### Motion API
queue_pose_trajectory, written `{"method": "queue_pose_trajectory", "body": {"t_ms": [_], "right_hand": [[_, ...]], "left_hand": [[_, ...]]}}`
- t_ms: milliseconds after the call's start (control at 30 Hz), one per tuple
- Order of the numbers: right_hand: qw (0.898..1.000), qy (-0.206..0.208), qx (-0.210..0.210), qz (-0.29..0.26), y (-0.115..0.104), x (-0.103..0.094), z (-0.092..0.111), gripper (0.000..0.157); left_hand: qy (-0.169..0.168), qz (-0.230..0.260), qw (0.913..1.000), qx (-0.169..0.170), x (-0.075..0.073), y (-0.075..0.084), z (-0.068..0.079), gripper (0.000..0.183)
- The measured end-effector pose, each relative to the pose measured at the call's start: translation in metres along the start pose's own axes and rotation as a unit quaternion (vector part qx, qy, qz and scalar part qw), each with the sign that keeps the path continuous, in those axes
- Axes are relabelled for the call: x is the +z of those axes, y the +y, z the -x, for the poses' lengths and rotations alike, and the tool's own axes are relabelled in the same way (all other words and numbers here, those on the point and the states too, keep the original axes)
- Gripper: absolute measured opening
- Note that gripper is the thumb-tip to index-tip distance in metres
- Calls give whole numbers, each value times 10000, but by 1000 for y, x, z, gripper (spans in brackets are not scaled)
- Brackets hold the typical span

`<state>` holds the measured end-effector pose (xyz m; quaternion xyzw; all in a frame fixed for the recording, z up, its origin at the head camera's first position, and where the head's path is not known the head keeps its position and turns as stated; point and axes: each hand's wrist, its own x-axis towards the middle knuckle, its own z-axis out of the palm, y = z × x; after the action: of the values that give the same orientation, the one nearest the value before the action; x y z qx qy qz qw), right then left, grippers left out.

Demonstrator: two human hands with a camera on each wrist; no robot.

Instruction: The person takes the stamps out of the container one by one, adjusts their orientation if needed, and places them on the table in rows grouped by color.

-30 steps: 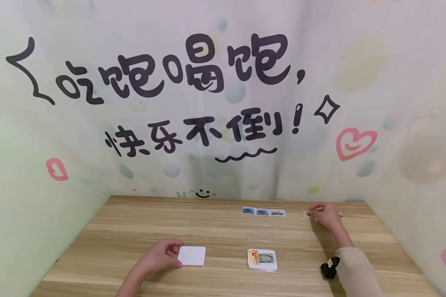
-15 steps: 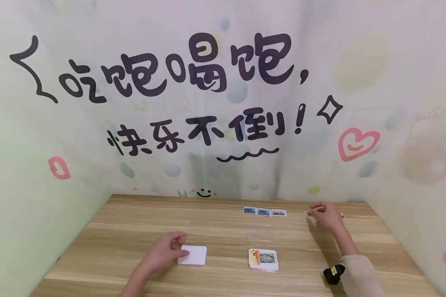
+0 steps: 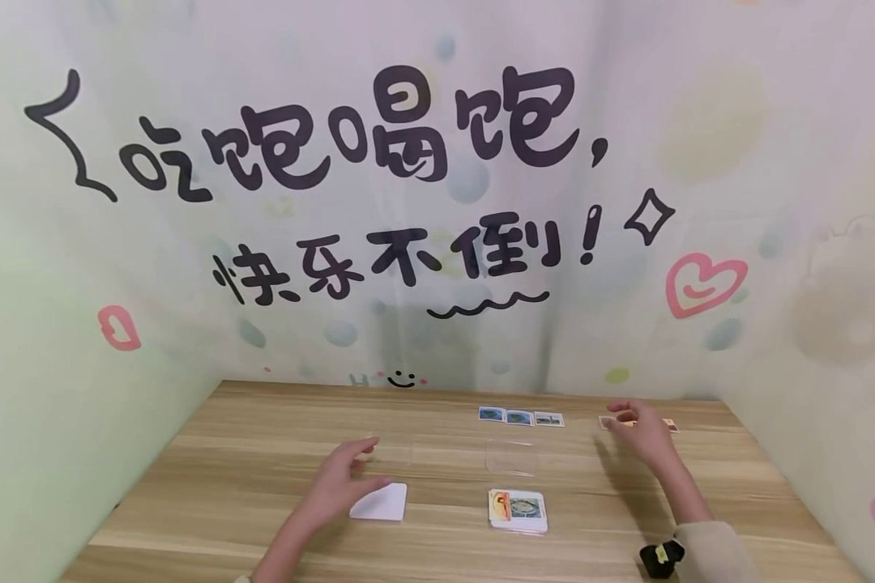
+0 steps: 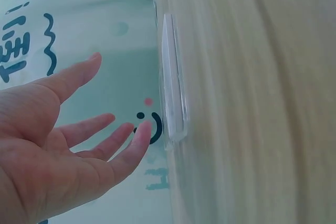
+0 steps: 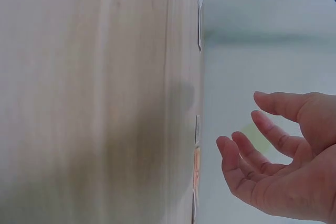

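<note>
My left hand point(image 3: 335, 483) hovers over the left part of a stack of blank white cards point(image 3: 385, 506), fingers spread and holding nothing. From the left wrist, the white stack point(image 4: 173, 77) shows edge-on with clear plastic around it, apart from the fingers. At the back right, my right hand point(image 3: 643, 431) hangs over a row of small picture cards point(image 3: 672, 425) and hides most of them. Its fingers point(image 5: 262, 161) are loosely bent with nothing between them in the right wrist view.
Three small picture cards point(image 3: 520, 417) lie side by side at the back. In front of them is a clear plastic piece point(image 3: 510, 457); another clear piece point(image 3: 399, 453) lies behind the white stack. A pile of picture cards point(image 3: 518, 512) sits right of the white stack.
My left hand has left the white stack's left edge and risen toward the back right, its fingers spreading. The right hand stays over the right row almost unmoved.
</note>
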<state>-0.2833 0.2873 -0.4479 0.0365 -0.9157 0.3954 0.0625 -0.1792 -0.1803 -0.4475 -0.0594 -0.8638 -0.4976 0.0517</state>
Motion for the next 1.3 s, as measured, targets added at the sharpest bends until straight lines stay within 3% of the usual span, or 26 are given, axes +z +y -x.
{"method": "queue_pose_trajectory", "body": {"t_ms": [333,1300], "right_hand": [[9998,-49,-181,-84,-8,4,14,35],[9997,-215,-29,-94,-33,8,37,34]], "left_hand": [[-274,154,9995,31,9,5,-1,64],[-651,345,9970,235,29,21,-8,65]]}}
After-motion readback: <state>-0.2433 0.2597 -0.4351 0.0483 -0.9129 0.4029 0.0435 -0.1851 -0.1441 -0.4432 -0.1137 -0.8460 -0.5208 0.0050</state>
